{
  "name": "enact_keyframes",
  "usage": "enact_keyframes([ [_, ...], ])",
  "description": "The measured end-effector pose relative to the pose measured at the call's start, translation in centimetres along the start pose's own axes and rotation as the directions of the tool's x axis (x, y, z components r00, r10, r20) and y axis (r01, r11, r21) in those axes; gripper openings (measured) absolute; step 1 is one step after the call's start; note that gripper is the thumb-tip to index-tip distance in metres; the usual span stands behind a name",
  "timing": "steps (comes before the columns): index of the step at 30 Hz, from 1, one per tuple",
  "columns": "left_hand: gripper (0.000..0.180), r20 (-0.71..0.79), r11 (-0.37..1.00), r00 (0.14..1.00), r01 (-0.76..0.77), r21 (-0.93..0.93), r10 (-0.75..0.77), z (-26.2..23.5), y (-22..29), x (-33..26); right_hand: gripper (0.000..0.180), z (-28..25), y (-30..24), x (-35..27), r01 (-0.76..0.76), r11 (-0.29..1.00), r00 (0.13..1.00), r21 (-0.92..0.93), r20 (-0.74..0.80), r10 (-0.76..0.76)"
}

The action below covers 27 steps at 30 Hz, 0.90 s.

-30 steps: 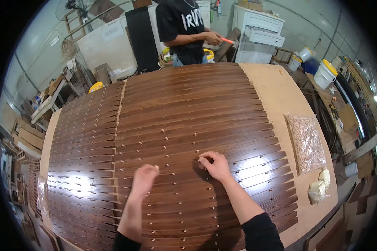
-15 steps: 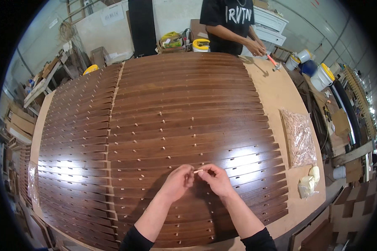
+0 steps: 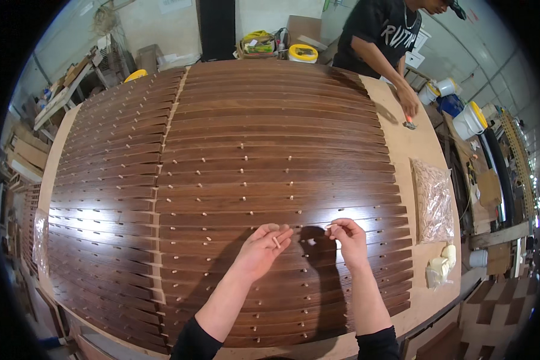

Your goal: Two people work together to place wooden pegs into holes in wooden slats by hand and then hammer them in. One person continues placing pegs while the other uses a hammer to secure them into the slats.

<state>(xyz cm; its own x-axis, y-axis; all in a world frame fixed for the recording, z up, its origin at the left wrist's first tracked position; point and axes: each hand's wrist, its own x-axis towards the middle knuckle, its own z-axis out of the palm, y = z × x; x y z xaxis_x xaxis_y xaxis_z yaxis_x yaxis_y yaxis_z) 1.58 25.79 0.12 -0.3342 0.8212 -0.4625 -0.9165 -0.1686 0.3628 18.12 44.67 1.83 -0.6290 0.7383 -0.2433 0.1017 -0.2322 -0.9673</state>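
Observation:
My left hand (image 3: 261, 247) is turned palm up over the brown wooden slats (image 3: 270, 129), its fingers loosely curled. A short pale wooden dowel (image 3: 276, 242) lies across those fingers. To the right, my right hand (image 3: 350, 240) pinches another wooden dowel (image 3: 330, 226) between thumb and fingertips, above a slat with a row of holes. Many dowels stand upright in the slats around and beyond my hands, such as one dowel (image 3: 251, 212) just past my left hand. Shadows of both hands fall on the slats.
A clear bag of dowels (image 3: 433, 204) and a small whitish bundle (image 3: 441, 267) lie on the board at the right. Across the table a co-worker (image 3: 378, 42) leans over, one hand on a hammer (image 3: 409, 123). Yellow-lidded buckets (image 3: 303, 53) stand behind.
My hands have moved apart; the right went rightward with a dowel, and a dowel now shows in the turned-up left palm. The co-worker has leaned rightward, lowering the hammer to the board.

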Motion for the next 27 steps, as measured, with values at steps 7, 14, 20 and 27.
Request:
enact_keyframes([
  [7,0.023,-0.098,0.991,0.995,-0.007,0.137,0.021,-0.6,-1.3,0.4,0.021,-4.9,-1.9,2.8,0.071,0.881,0.971,-0.468,-0.169,-0.168],
  [14,0.021,-0.222,0.985,0.973,0.09,0.147,-0.055,0.9,-2.1,0.0,0.027,-6.7,-2.2,7.3,0.091,0.638,0.958,-0.765,-0.107,-0.265],
  [20,0.027,-0.165,0.988,0.986,0.027,0.152,-0.001,0.3,-2.4,-0.1,0.024,-2.9,-1.9,9.1,0.125,0.584,0.978,-0.802,0.001,-0.208],
  [27,0.021,-0.151,0.995,0.988,-0.009,0.103,0.025,-0.6,-3.1,0.1,0.017,-2.8,-1.0,9.5,0.306,0.162,0.892,-0.938,0.223,-0.392],
])
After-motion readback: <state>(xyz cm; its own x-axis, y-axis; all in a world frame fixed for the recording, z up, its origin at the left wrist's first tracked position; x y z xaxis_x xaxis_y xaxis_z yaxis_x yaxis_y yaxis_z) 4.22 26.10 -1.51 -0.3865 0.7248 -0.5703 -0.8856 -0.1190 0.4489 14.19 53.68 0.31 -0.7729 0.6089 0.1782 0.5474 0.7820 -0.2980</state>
